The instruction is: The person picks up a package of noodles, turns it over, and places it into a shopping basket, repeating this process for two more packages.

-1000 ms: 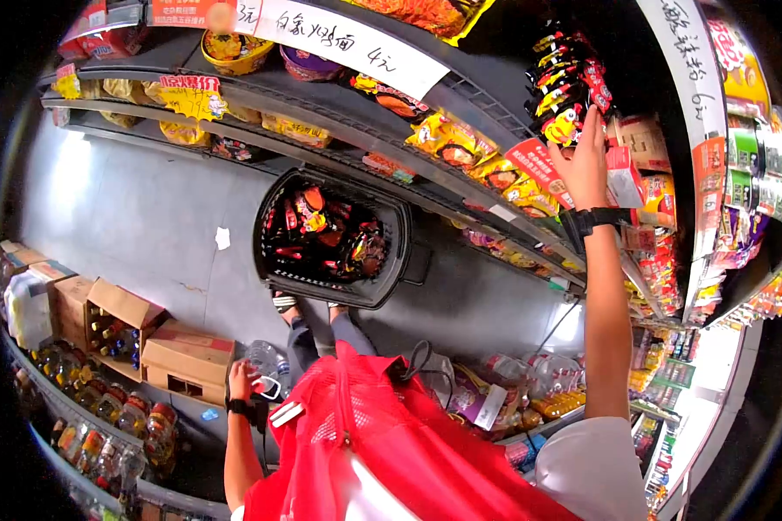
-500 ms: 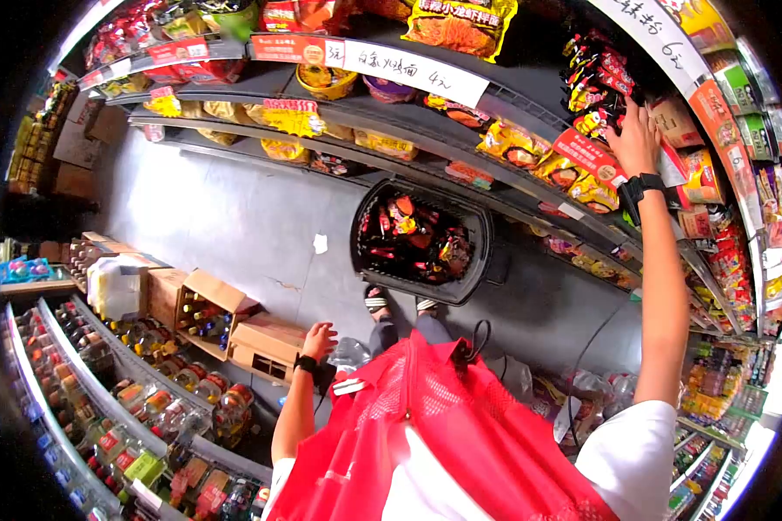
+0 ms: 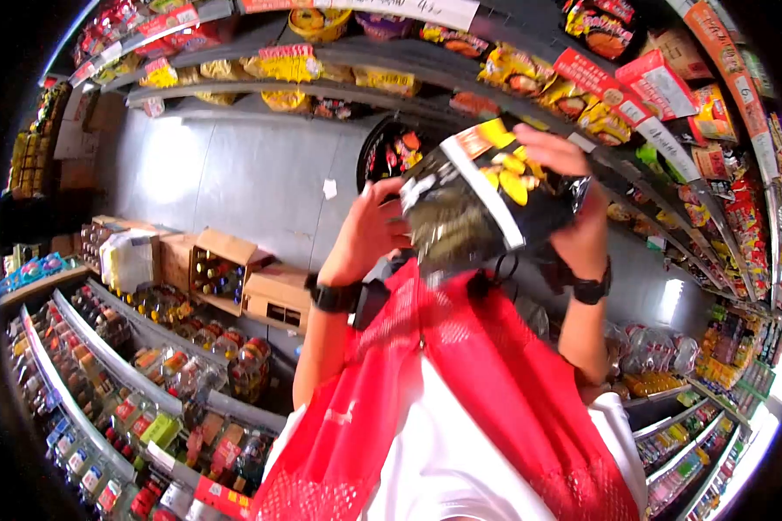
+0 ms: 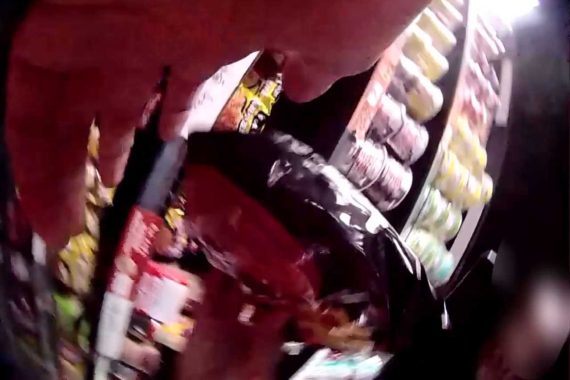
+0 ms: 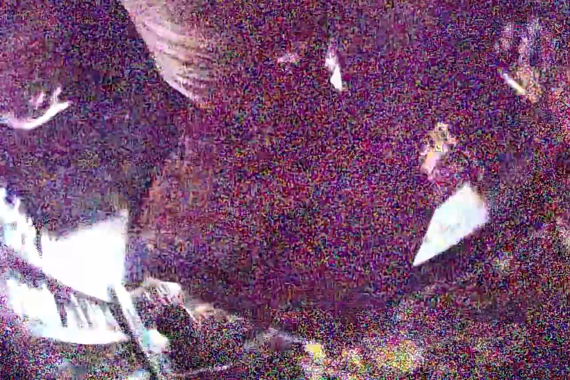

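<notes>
In front of the chest my right hand (image 3: pixel 573 195) grips a black multi-pack of instant noodles (image 3: pixel 460 217) by its right end, fingers over the upper edge. Yellow and orange print and a white band cross the shiny wrapper, which is tilted and blurred. My left hand (image 3: pixel 365 230) is raised at the pack's left end, its fingers loosely bent and the fingertips right at the wrapper. In the left wrist view the black wrapper (image 4: pixel 312 193) shows below that hand. Heavy noise veils the right wrist view. Behind the pack, a black basket (image 3: pixel 369 152) on the floor holds similar black packets.
Noodle shelves (image 3: pixel 339 82) run across the top, with black packets (image 3: pixel 595 35) and a red box (image 3: pixel 656 82) at the right. Open cartons (image 3: pixel 222 269) of bottles stand at the left, above bottle racks (image 3: pixel 113 382). Wrapped bottles (image 3: pixel 652 352) lie at the lower right.
My right hand has come down from the upper right shelf to the chest with the noodle pack. My left hand has risen from the side to the pack's left end.
</notes>
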### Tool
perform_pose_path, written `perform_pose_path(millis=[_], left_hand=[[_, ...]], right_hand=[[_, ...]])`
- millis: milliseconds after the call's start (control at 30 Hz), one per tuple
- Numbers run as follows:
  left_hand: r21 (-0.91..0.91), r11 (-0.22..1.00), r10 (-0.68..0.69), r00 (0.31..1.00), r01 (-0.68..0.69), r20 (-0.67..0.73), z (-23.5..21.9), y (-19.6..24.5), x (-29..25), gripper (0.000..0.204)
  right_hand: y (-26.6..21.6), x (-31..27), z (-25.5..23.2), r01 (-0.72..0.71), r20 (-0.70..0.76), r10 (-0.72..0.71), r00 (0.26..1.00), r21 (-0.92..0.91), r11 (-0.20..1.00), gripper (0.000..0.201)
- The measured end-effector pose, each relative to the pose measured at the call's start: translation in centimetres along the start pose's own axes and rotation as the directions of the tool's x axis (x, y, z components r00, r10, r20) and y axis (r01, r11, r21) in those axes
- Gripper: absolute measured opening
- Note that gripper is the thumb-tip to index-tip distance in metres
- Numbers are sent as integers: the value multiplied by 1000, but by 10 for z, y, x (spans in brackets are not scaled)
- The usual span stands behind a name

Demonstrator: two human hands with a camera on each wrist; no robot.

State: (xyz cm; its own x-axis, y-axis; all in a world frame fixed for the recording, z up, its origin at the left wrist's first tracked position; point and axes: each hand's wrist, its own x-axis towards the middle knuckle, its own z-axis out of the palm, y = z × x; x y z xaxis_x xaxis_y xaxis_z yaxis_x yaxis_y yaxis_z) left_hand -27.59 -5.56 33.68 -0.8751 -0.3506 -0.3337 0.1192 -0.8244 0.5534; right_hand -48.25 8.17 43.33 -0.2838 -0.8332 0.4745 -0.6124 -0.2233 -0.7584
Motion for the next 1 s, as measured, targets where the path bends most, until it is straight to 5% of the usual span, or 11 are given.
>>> perform_pose_path(millis=[67,100,167,200,233,333,433,533,1000], left_hand=[[-460,817,-184,912,349,366,6,6,1,52],[-450,843,-83,897,296,435,3,5,0,51],[-349,918,-55,931,190,360,5,4,-17,51],[-120,992,-5,989,23,151,12,7,-27,52],[-160,985,94,982,-67,165,16,5,-29,55],[-24,977,212,975,-211,64,18,7,-31,51],[135,953,273,962,-272,13,25,10,-30,47],[254,924,303,953,-287,-25,26,5,-35,46],[196,890,424,905,-412,-23,6,-4,-43,41]], right_hand=[[2,-19,26,0,58,-20,998,335,942,41],[1,-27,36,-73,15,73,997,358,931,39],[-8,-36,48,-208,-96,281,955,458,864,44],[-10,-34,52,-293,-154,417,896,501,814,47],[0,-40,44,-327,-88,426,900,508,797,46],[17,-80,48,-410,-168,761,626,760,505,43],[-8,-64,53,-458,17,822,570,837,300,28],[-14,-60,59,-577,-91,774,627,614,540,19],[-10,-52,82,-538,-392,533,750,107,836,16]])
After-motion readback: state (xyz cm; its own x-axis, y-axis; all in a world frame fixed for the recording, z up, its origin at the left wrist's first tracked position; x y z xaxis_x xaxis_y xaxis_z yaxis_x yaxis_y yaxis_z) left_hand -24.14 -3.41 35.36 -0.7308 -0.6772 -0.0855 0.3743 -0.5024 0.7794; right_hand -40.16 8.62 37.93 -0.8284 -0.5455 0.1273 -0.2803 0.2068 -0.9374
